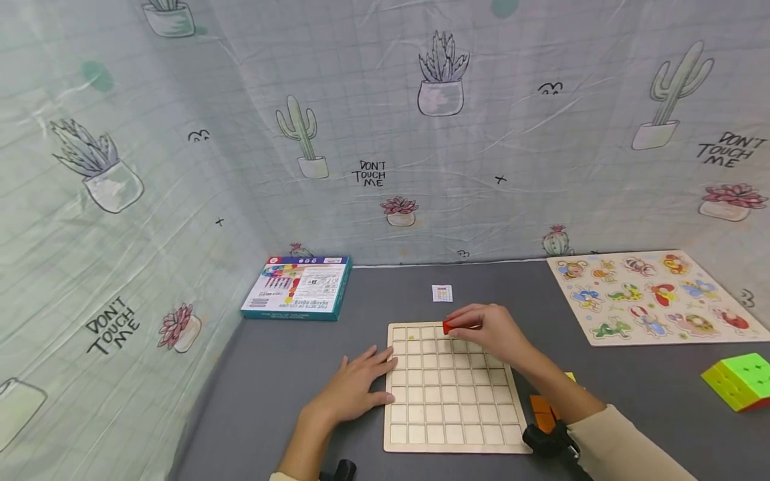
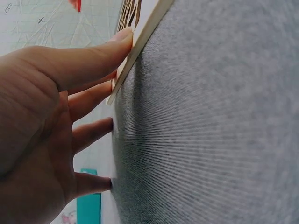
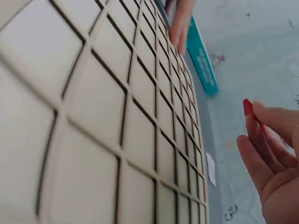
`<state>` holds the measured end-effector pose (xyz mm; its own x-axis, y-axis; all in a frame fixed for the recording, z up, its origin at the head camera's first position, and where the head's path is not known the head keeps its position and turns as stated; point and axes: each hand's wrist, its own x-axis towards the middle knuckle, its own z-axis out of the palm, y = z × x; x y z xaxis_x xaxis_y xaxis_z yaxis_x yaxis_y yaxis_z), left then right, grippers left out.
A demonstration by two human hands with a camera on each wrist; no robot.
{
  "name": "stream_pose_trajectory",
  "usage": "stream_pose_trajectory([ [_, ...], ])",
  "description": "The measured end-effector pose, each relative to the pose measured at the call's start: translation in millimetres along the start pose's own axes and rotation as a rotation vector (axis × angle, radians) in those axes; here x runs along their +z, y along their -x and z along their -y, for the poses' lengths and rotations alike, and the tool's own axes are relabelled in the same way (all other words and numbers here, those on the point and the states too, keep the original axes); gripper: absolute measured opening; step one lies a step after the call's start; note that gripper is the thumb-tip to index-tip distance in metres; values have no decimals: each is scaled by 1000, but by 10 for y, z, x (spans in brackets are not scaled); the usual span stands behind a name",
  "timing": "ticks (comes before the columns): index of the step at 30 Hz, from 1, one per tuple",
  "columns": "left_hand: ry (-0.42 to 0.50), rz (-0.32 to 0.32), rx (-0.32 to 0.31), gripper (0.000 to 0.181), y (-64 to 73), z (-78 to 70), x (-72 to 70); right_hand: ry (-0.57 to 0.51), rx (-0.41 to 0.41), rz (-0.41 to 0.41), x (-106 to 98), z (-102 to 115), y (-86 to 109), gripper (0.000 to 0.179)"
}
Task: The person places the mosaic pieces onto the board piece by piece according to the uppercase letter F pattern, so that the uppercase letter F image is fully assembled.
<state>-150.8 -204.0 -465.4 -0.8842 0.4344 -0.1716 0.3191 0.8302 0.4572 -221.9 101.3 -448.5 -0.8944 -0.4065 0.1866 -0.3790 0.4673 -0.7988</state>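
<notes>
A square wooden grid board (image 1: 443, 449) with rows of shallow cells lies on the grey table. My right hand (image 1: 490, 331) pinches a small red block (image 1: 447, 327) between thumb and fingers, over the board's far edge in the head view. In the right wrist view the red block (image 3: 248, 107) shows at the fingertips, above the board. My left hand (image 1: 355, 384) rests at the board's left edge, fingers spread; in the left wrist view its thumb (image 2: 122, 35) touches the board's rim (image 2: 152, 28). A small yellow-green spot shows in a far-left cell.
Beyond the board lies a small printed card (image 1: 442, 293). A teal-edged box (image 1: 295, 294) sits at the back left, a sticker-like animal puzzle board (image 1: 656, 294) at the back right. An orange-sided cube (image 1: 543, 414) is partly hidden under my right forearm; a green-and-yellow cube (image 1: 736, 381) stands far right.
</notes>
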Motion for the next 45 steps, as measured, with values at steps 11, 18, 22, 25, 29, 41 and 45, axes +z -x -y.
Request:
stream_pose_trajectory([
  [11, 3, 8, 0, 66, -16, -7, -30, 84, 67, -20, 418, -33, -156, 13],
  [18, 9, 7, -7, 65, -9, -26, -32, 140, 61, -2, 520, -21, -168, 13],
  [22, 13, 3, -6, 65, -15, -22, -27, 164, 52, 7, 539, 3, -159, 14],
  [25, 9, 1, -4, 65, -14, -17, -25, 184, 46, -2, 561, 21, -150, 14],
  [29, 4, -6, 6, 65, -11, -14, -23, 201, 26, -13, 582, 30, -146, 9],
  [41, 9, -5, 10, 64, -6, -10, -28, 197, 43, -21, 601, 51, -150, 8],
  [45, 9, -5, 2, 65, -18, -11, -24, 196, 67, -24, 595, 51, -146, 16],
])
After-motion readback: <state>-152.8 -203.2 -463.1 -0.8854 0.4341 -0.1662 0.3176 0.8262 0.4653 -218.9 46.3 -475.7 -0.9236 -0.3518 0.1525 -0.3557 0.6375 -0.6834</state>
